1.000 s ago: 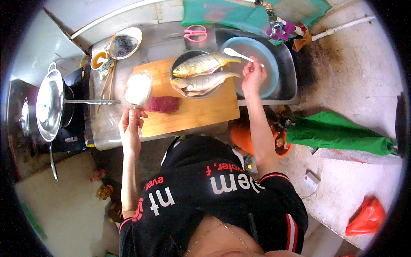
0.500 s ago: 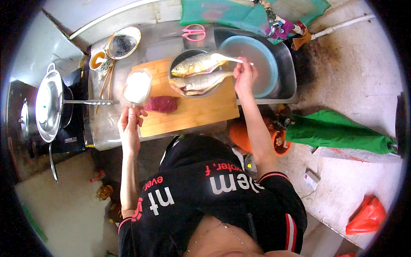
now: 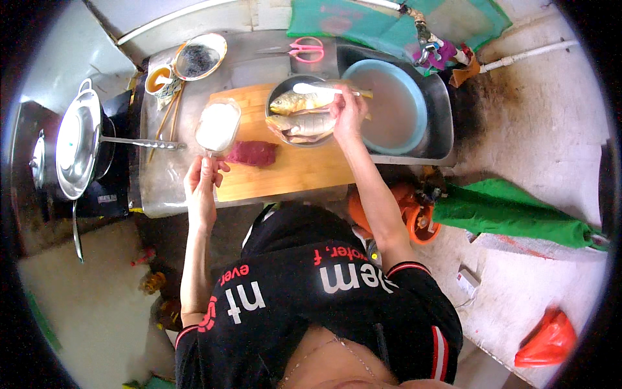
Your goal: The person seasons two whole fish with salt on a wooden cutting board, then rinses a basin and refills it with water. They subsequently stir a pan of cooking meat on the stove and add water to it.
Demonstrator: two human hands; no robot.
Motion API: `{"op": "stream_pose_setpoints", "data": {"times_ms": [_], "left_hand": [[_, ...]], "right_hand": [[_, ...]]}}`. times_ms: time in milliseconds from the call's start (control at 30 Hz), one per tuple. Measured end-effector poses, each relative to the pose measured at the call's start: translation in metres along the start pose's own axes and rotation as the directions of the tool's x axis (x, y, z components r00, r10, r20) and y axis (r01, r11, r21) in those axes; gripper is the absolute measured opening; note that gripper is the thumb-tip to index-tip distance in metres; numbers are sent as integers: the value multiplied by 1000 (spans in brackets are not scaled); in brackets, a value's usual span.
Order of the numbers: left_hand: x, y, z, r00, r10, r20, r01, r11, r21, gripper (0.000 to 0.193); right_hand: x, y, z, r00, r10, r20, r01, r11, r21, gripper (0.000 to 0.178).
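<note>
My left hand (image 3: 203, 183) is closed on the near end of a clear container (image 3: 217, 128) of white powder or grains, held above the cutting board's left part. My right hand (image 3: 350, 115) pinches a white spoon (image 3: 307, 89), its bowl pointing left over the upper fish. Two whole yellow-bellied fish (image 3: 295, 102) lie side by side in a round metal bowl (image 3: 275, 90) on the wooden cutting board (image 3: 304, 175). Their tails are partly covered by my right hand. A block of dark red meat (image 3: 253, 153) sits on the board beside the container.
Scissors with pink handles (image 3: 306, 50) lie behind the board. A blue basin (image 3: 418, 107) of cloudy water stands in the sink (image 3: 443, 133) at right. At left are chopsticks (image 3: 170, 129), a cup (image 3: 159, 81), a bowl with dark contents (image 3: 225, 48) and a wok (image 3: 65, 152).
My right hand has moved left over the fish, and the spoon now reaches across the upper one. My left hand still holds the container. The whole view has shifted slightly.
</note>
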State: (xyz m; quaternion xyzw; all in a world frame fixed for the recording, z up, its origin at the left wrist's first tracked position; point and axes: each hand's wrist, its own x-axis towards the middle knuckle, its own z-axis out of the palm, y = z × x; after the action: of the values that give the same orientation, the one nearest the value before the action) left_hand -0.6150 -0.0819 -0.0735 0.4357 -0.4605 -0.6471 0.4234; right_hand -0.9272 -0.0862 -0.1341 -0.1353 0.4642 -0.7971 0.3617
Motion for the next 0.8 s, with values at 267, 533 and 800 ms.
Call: {"op": "stream_pose_setpoints", "data": {"times_ms": [267,533,800], "left_hand": [[1,1,0,999,4,32,-4,1000,-25,25],[3,1,0,999,12,46,-12,1000,-9,27],[6,-2,1,999,9,45,-9,1000,16,27]], "right_hand": [[15,-12,-20,998,-60,14,60,998,-15,18],[16,-33,-42,992,-87,-87,78,992,-98,17],[15,-30,-36,996,-83,15,85,982,-168,17]]}}
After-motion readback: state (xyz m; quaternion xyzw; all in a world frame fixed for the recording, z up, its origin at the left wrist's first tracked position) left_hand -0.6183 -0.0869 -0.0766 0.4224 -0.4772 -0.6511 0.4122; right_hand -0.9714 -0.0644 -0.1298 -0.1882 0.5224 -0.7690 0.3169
